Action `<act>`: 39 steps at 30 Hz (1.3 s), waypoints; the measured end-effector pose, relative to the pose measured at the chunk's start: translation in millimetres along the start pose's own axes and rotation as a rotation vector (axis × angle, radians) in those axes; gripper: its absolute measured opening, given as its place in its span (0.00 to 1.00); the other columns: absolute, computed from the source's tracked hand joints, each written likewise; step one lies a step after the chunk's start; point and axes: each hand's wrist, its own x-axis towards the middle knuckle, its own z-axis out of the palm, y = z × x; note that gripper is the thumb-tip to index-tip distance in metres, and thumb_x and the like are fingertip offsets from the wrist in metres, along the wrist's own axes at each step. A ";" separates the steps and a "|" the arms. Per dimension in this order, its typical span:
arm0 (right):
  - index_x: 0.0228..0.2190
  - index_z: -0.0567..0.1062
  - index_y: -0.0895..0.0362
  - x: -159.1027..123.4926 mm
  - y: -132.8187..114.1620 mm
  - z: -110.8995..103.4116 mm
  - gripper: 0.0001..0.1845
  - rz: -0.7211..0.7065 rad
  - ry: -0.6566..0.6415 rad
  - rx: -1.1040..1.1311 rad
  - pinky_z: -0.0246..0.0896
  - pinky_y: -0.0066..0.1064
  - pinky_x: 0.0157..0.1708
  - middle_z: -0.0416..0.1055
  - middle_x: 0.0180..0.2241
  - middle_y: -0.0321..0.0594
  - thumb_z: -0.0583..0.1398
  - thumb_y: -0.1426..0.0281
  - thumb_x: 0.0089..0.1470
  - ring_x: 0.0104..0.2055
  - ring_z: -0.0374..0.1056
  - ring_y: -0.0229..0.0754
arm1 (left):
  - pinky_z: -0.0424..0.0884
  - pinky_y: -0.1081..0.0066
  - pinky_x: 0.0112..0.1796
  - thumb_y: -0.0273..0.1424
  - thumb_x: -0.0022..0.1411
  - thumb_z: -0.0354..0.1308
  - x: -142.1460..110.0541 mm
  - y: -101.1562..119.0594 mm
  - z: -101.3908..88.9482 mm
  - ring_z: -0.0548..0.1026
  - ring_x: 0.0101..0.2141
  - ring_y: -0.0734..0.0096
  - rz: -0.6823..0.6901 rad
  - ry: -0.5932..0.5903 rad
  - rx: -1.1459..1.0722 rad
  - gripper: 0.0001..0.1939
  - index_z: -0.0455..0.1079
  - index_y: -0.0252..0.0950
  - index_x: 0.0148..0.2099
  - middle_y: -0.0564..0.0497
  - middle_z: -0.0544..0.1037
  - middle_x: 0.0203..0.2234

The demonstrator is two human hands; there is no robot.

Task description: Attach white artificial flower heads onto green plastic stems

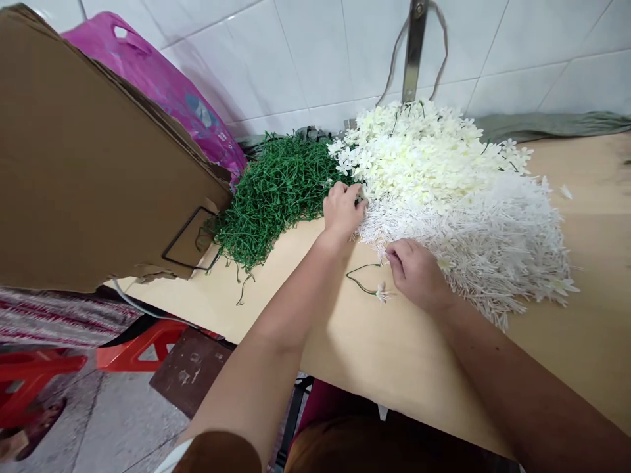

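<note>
My left hand point(342, 209) reaches into the edge of a heap of cream plastic flowers point(419, 148), fingers curled into a pinch there; what they grip is hidden. My right hand point(417, 272) is closed on a thin green wire stem point(362, 276) that curves over the tabletop and ends in a small white flower point(382, 293). Beside that hand spreads a pile of white spiky plastic pieces point(497, 243). A mound of green wire stems point(271, 194) lies to the left of my left hand.
The wooden tabletop point(404, 355) runs to a white tiled wall. A big cardboard box point(83, 164) and a pink bag point(162, 79) stand at the left. A metal bar with a strap point(413, 46) hangs on the wall. Red stools point(59, 361) sit on the floor.
</note>
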 end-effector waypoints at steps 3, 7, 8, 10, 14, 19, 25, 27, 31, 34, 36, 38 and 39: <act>0.28 0.66 0.55 -0.2 -0.2 -0.5 0.07 0.008 0.003 0.020 0.58 0.37 0.32 0.69 0.28 0.45 0.51 0.77 0.55 0.32 0.64 0.48 | 0.63 0.61 0.45 0.32 0.58 0.56 7.4 8.6 2.6 0.67 0.46 0.58 0.025 0.006 0.015 0.12 0.73 0.39 0.45 0.42 0.70 0.43; 0.28 0.65 0.55 0.7 -1.7 -1.8 0.07 0.003 0.025 0.054 0.58 0.38 0.33 0.68 0.28 0.45 0.51 0.76 0.54 0.33 0.63 0.48 | 0.63 0.64 0.43 0.31 0.60 0.53 14.5 7.7 -4.8 0.69 0.42 0.64 -0.030 0.049 -0.176 0.07 0.72 0.37 0.38 0.45 0.72 0.39; 0.28 0.65 0.55 1.0 -2.1 -2.3 0.07 0.004 0.036 0.066 0.58 0.38 0.33 0.68 0.28 0.45 0.51 0.76 0.54 0.33 0.63 0.48 | 0.64 0.66 0.42 0.30 0.60 0.52 15.0 5.7 -7.8 0.70 0.39 0.68 -0.074 0.057 -0.283 0.07 0.72 0.36 0.37 0.46 0.73 0.37; 0.28 0.65 0.54 1.6 -2.9 -3.4 0.06 0.007 0.056 0.080 0.59 0.38 0.34 0.68 0.28 0.44 0.52 0.76 0.54 0.33 0.63 0.48 | 0.64 0.70 0.38 0.28 0.60 0.51 13.1 0.9 -13.3 0.69 0.32 0.74 -0.182 0.033 -0.537 0.07 0.71 0.34 0.36 0.49 0.73 0.32; 0.28 0.64 0.54 2.8 -4.4 -5.4 0.07 0.013 0.083 0.070 0.60 0.38 0.35 0.68 0.29 0.44 0.51 0.75 0.56 0.34 0.63 0.47 | 0.64 0.75 0.34 0.24 0.56 0.53 -2.9 -5.5 -18.2 0.66 0.27 0.79 -0.264 -0.102 -0.770 0.05 0.70 0.32 0.35 0.52 0.72 0.27; 0.28 0.64 0.54 3.5 -4.3 -6.7 0.07 0.030 0.103 0.088 0.60 0.38 0.36 0.68 0.30 0.45 0.50 0.75 0.56 0.35 0.63 0.48 | 0.66 0.71 0.40 0.28 0.54 0.58 -21.2 12.6 -15.5 0.69 0.33 0.73 -0.002 -0.112 -0.496 0.12 0.73 0.34 0.43 0.48 0.72 0.36; 0.29 0.64 0.53 3.2 -3.0 -8.2 0.06 0.055 0.151 0.073 0.58 0.34 0.32 0.67 0.28 0.41 0.50 0.74 0.55 0.31 0.63 0.44 | 0.65 0.65 0.45 0.30 0.57 0.55 -17.1 43.1 -5.1 0.71 0.42 0.63 0.107 -0.171 -0.257 0.12 0.73 0.38 0.44 0.46 0.73 0.39; 0.30 0.65 0.53 3.2 -3.3 -8.6 0.05 0.083 0.162 0.082 0.57 0.33 0.30 0.67 0.26 0.40 0.50 0.73 0.56 0.28 0.63 0.43 | 0.66 0.66 0.42 0.29 0.58 0.54 -14.0 41.2 -0.1 0.71 0.38 0.65 0.085 -0.187 -0.259 0.08 0.73 0.38 0.37 0.48 0.74 0.35; 0.30 0.65 0.54 3.7 -4.2 -8.8 0.04 0.173 0.161 0.157 0.56 0.32 0.28 0.67 0.25 0.39 0.51 0.72 0.55 0.26 0.62 0.41 | 0.66 0.68 0.40 0.29 0.58 0.53 -10.1 31.2 2.9 0.71 0.36 0.68 0.029 -0.166 -0.360 0.06 0.71 0.36 0.34 0.48 0.74 0.35; 0.30 0.65 0.54 4.3 -4.8 -8.8 0.03 0.242 0.151 0.207 0.56 0.32 0.28 0.66 0.23 0.37 0.52 0.71 0.54 0.24 0.62 0.40 | 0.66 0.67 0.42 0.33 0.56 0.57 -9.6 32.9 0.1 0.70 0.38 0.66 0.054 -0.210 -0.338 0.08 0.72 0.36 0.38 0.47 0.73 0.37; 0.29 0.65 0.54 4.4 -5.1 -9.0 0.03 0.261 0.144 0.220 0.55 0.31 0.27 0.65 0.23 0.36 0.52 0.71 0.54 0.23 0.61 0.39 | 0.65 0.65 0.43 0.34 0.54 0.59 -9.3 38.4 -0.5 0.70 0.40 0.63 0.065 -0.234 -0.265 0.10 0.72 0.37 0.39 0.46 0.72 0.37; 0.29 0.65 0.54 4.4 -5.3 -9.5 0.03 0.265 0.145 0.222 0.54 0.31 0.26 0.65 0.23 0.36 0.52 0.71 0.54 0.23 0.60 0.39 | 0.65 0.64 0.44 0.32 0.56 0.58 -7.3 43.0 0.6 0.70 0.41 0.62 0.061 -0.226 -0.210 0.07 0.73 0.37 0.37 0.46 0.72 0.35; 0.29 0.65 0.54 4.4 -5.3 -9.9 0.03 0.266 0.146 0.223 0.54 0.31 0.26 0.65 0.23 0.36 0.52 0.71 0.54 0.23 0.60 0.39 | 0.64 0.64 0.43 0.31 0.57 0.56 -5.5 43.8 1.2 0.70 0.40 0.62 0.057 -0.209 -0.211 0.06 0.73 0.37 0.36 0.46 0.72 0.34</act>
